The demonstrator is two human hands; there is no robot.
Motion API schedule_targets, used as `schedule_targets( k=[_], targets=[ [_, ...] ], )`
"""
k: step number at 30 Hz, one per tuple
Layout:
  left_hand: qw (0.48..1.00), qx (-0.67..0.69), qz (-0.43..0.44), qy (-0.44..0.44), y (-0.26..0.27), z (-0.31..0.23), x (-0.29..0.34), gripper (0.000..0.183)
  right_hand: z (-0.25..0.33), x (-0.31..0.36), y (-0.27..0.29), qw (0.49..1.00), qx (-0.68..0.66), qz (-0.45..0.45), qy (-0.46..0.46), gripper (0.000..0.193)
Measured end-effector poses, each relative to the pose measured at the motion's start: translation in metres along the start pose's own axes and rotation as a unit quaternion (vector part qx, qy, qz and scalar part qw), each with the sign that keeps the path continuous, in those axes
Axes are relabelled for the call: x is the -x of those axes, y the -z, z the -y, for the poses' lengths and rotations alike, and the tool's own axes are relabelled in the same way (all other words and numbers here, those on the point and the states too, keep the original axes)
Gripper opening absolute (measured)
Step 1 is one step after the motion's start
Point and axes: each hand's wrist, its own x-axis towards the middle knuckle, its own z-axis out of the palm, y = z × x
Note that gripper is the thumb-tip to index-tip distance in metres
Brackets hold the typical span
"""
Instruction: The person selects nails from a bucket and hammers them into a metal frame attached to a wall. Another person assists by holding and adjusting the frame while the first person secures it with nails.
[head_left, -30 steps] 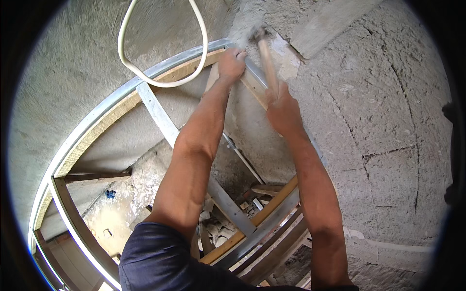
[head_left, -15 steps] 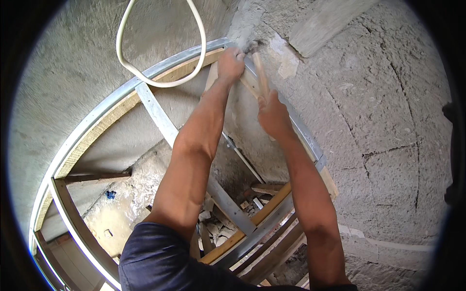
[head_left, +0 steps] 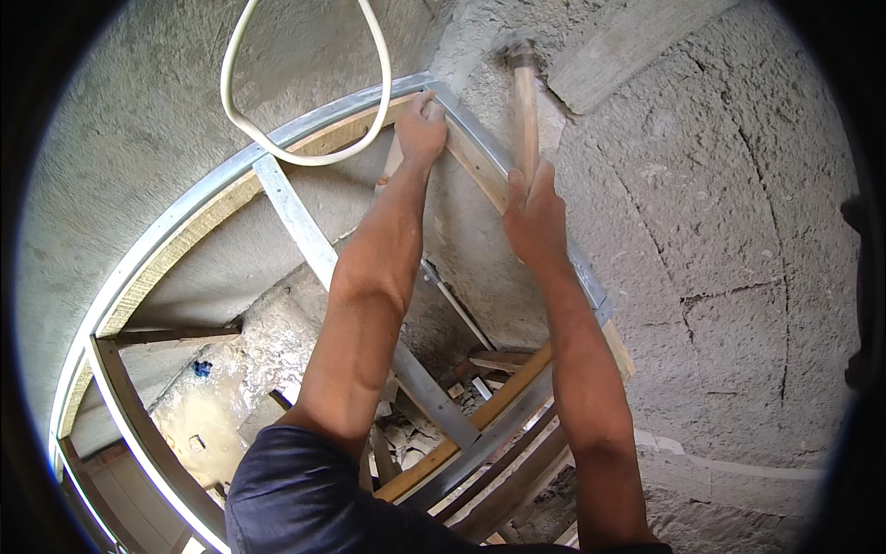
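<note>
My right hand (head_left: 537, 217) grips a hammer (head_left: 526, 115) by the lower part of its wooden handle. The hammer's dark, blurred head is up beside the rough wall, right of the frame's far corner. Fingers curled, my left hand (head_left: 423, 129) is at the inside of that corner, against the wooden lining; what it holds, if anything, is hidden. The frame (head_left: 475, 125) is of grey metal channel, with wooden strips (head_left: 475, 166) along its inner side. Just under my left hand a short piece of wood (head_left: 391, 162) slants down.
A white cable loop (head_left: 384, 69) hangs over the frame's left side. Metal crosspieces (head_left: 300, 217) span the opening, with rubble and wood scraps (head_left: 411, 434) below. A cracked rough wall (head_left: 701, 231) stands on the right, with a slanting concrete piece (head_left: 628, 51) at its top.
The hammer has swung up and right, away from the corner, with my right hand shifting slightly right. My left hand has moved a little left and down.
</note>
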Motion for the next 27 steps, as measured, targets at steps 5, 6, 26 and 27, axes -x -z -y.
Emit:
schedule_targets(
  k=[5, 6, 26, 27],
  targets=[
    [0.994, -0.075, 0.043, 0.061, 0.008, -0.004, 0.007, 0.049, 0.003, -0.007, -0.002, 0.993, 0.078, 0.088, -0.028, 0.035],
    [0.994, -0.084, 0.046, 0.055, 0.008, -0.004, 0.007, 0.050, 0.002, -0.008, 0.001, 0.985, 0.107, 0.130, -0.033, 0.035],
    [0.947, -0.263, 0.164, 0.084, 0.025, -0.042, 0.001, 0.052, -0.006, -0.008, -0.008, 0.993, 0.071, 0.091, -0.025, 0.035],
    [0.944, -0.268, 0.171, 0.085, 0.025, -0.043, 0.001, 0.052, -0.004, -0.010, -0.007, 0.990, 0.088, 0.102, -0.026, 0.035]
  ],
)
